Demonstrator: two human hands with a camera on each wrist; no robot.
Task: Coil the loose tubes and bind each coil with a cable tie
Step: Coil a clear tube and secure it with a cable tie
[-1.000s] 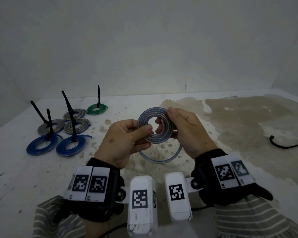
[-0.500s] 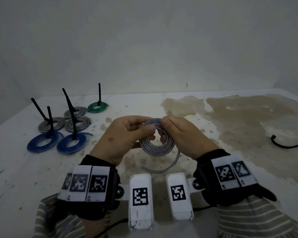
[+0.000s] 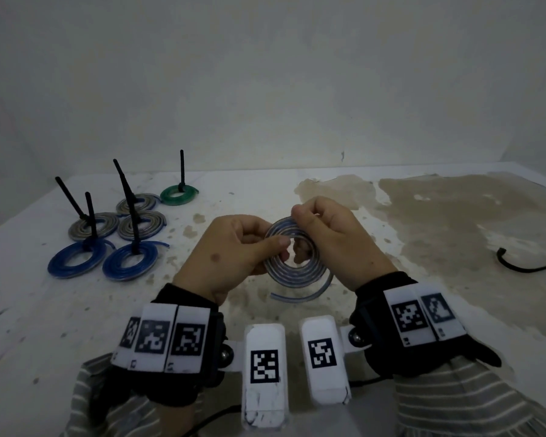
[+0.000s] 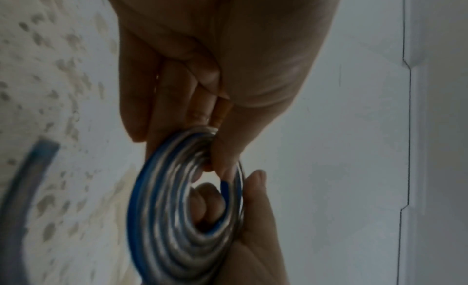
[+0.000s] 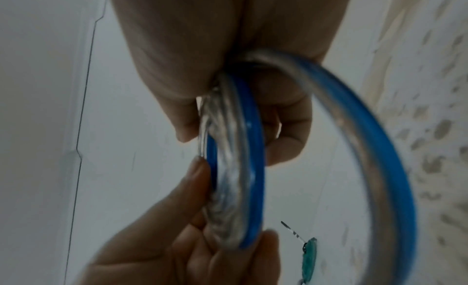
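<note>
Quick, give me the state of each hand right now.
Left hand: pinching the tube coil at its left side.
Right hand: gripping the same coil at its top right.

Held coil showing clear-grey turns with blue stripe running along tube. Two bound coils showing blue; three bound coils showing grey; one bound coil showing green. Cable ties showing black. Table showing white with brown stains and speckles. Sleeves showing grey with white stripes. Wrist straps showing black, carrying white tags with black square patterns. Cable at right showing black.
</note>
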